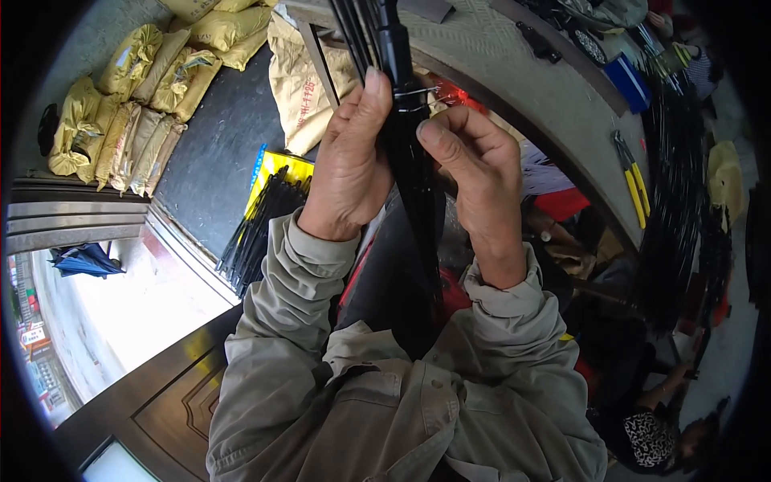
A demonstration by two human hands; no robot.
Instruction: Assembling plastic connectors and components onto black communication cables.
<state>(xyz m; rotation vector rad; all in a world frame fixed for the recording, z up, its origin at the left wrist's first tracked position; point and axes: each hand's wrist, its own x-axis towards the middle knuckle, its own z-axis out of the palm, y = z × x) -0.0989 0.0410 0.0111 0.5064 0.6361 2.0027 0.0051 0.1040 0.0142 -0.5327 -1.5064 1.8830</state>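
A bundle of thin black rods (pixel 411 153) stands upright between my hands, running from the top of the view down toward my lap. My left hand (pixel 353 153) is closed round its left side, with the thumb pointing up along the rods. A loop of thin silvery wire (pixel 412 94) circles the bundle just above my fingers, its loose ends sticking out to the right. Against the right side, a little below those ends, my right hand (pixel 482 161) has its thumb and curled forefinger drawn together. Whatever lies between those fingertips is hidden.
Yellow-handled pliers (pixel 632 181) lie on the curved grey surface to the right, beside a long heap of black rods (pixel 671 201). More black rods (pixel 261 217) rest at left near a yellow packet (pixel 293 166). Full sacks (pixel 132 104) are stacked far left. Another person (pixel 642 402) is at lower right.
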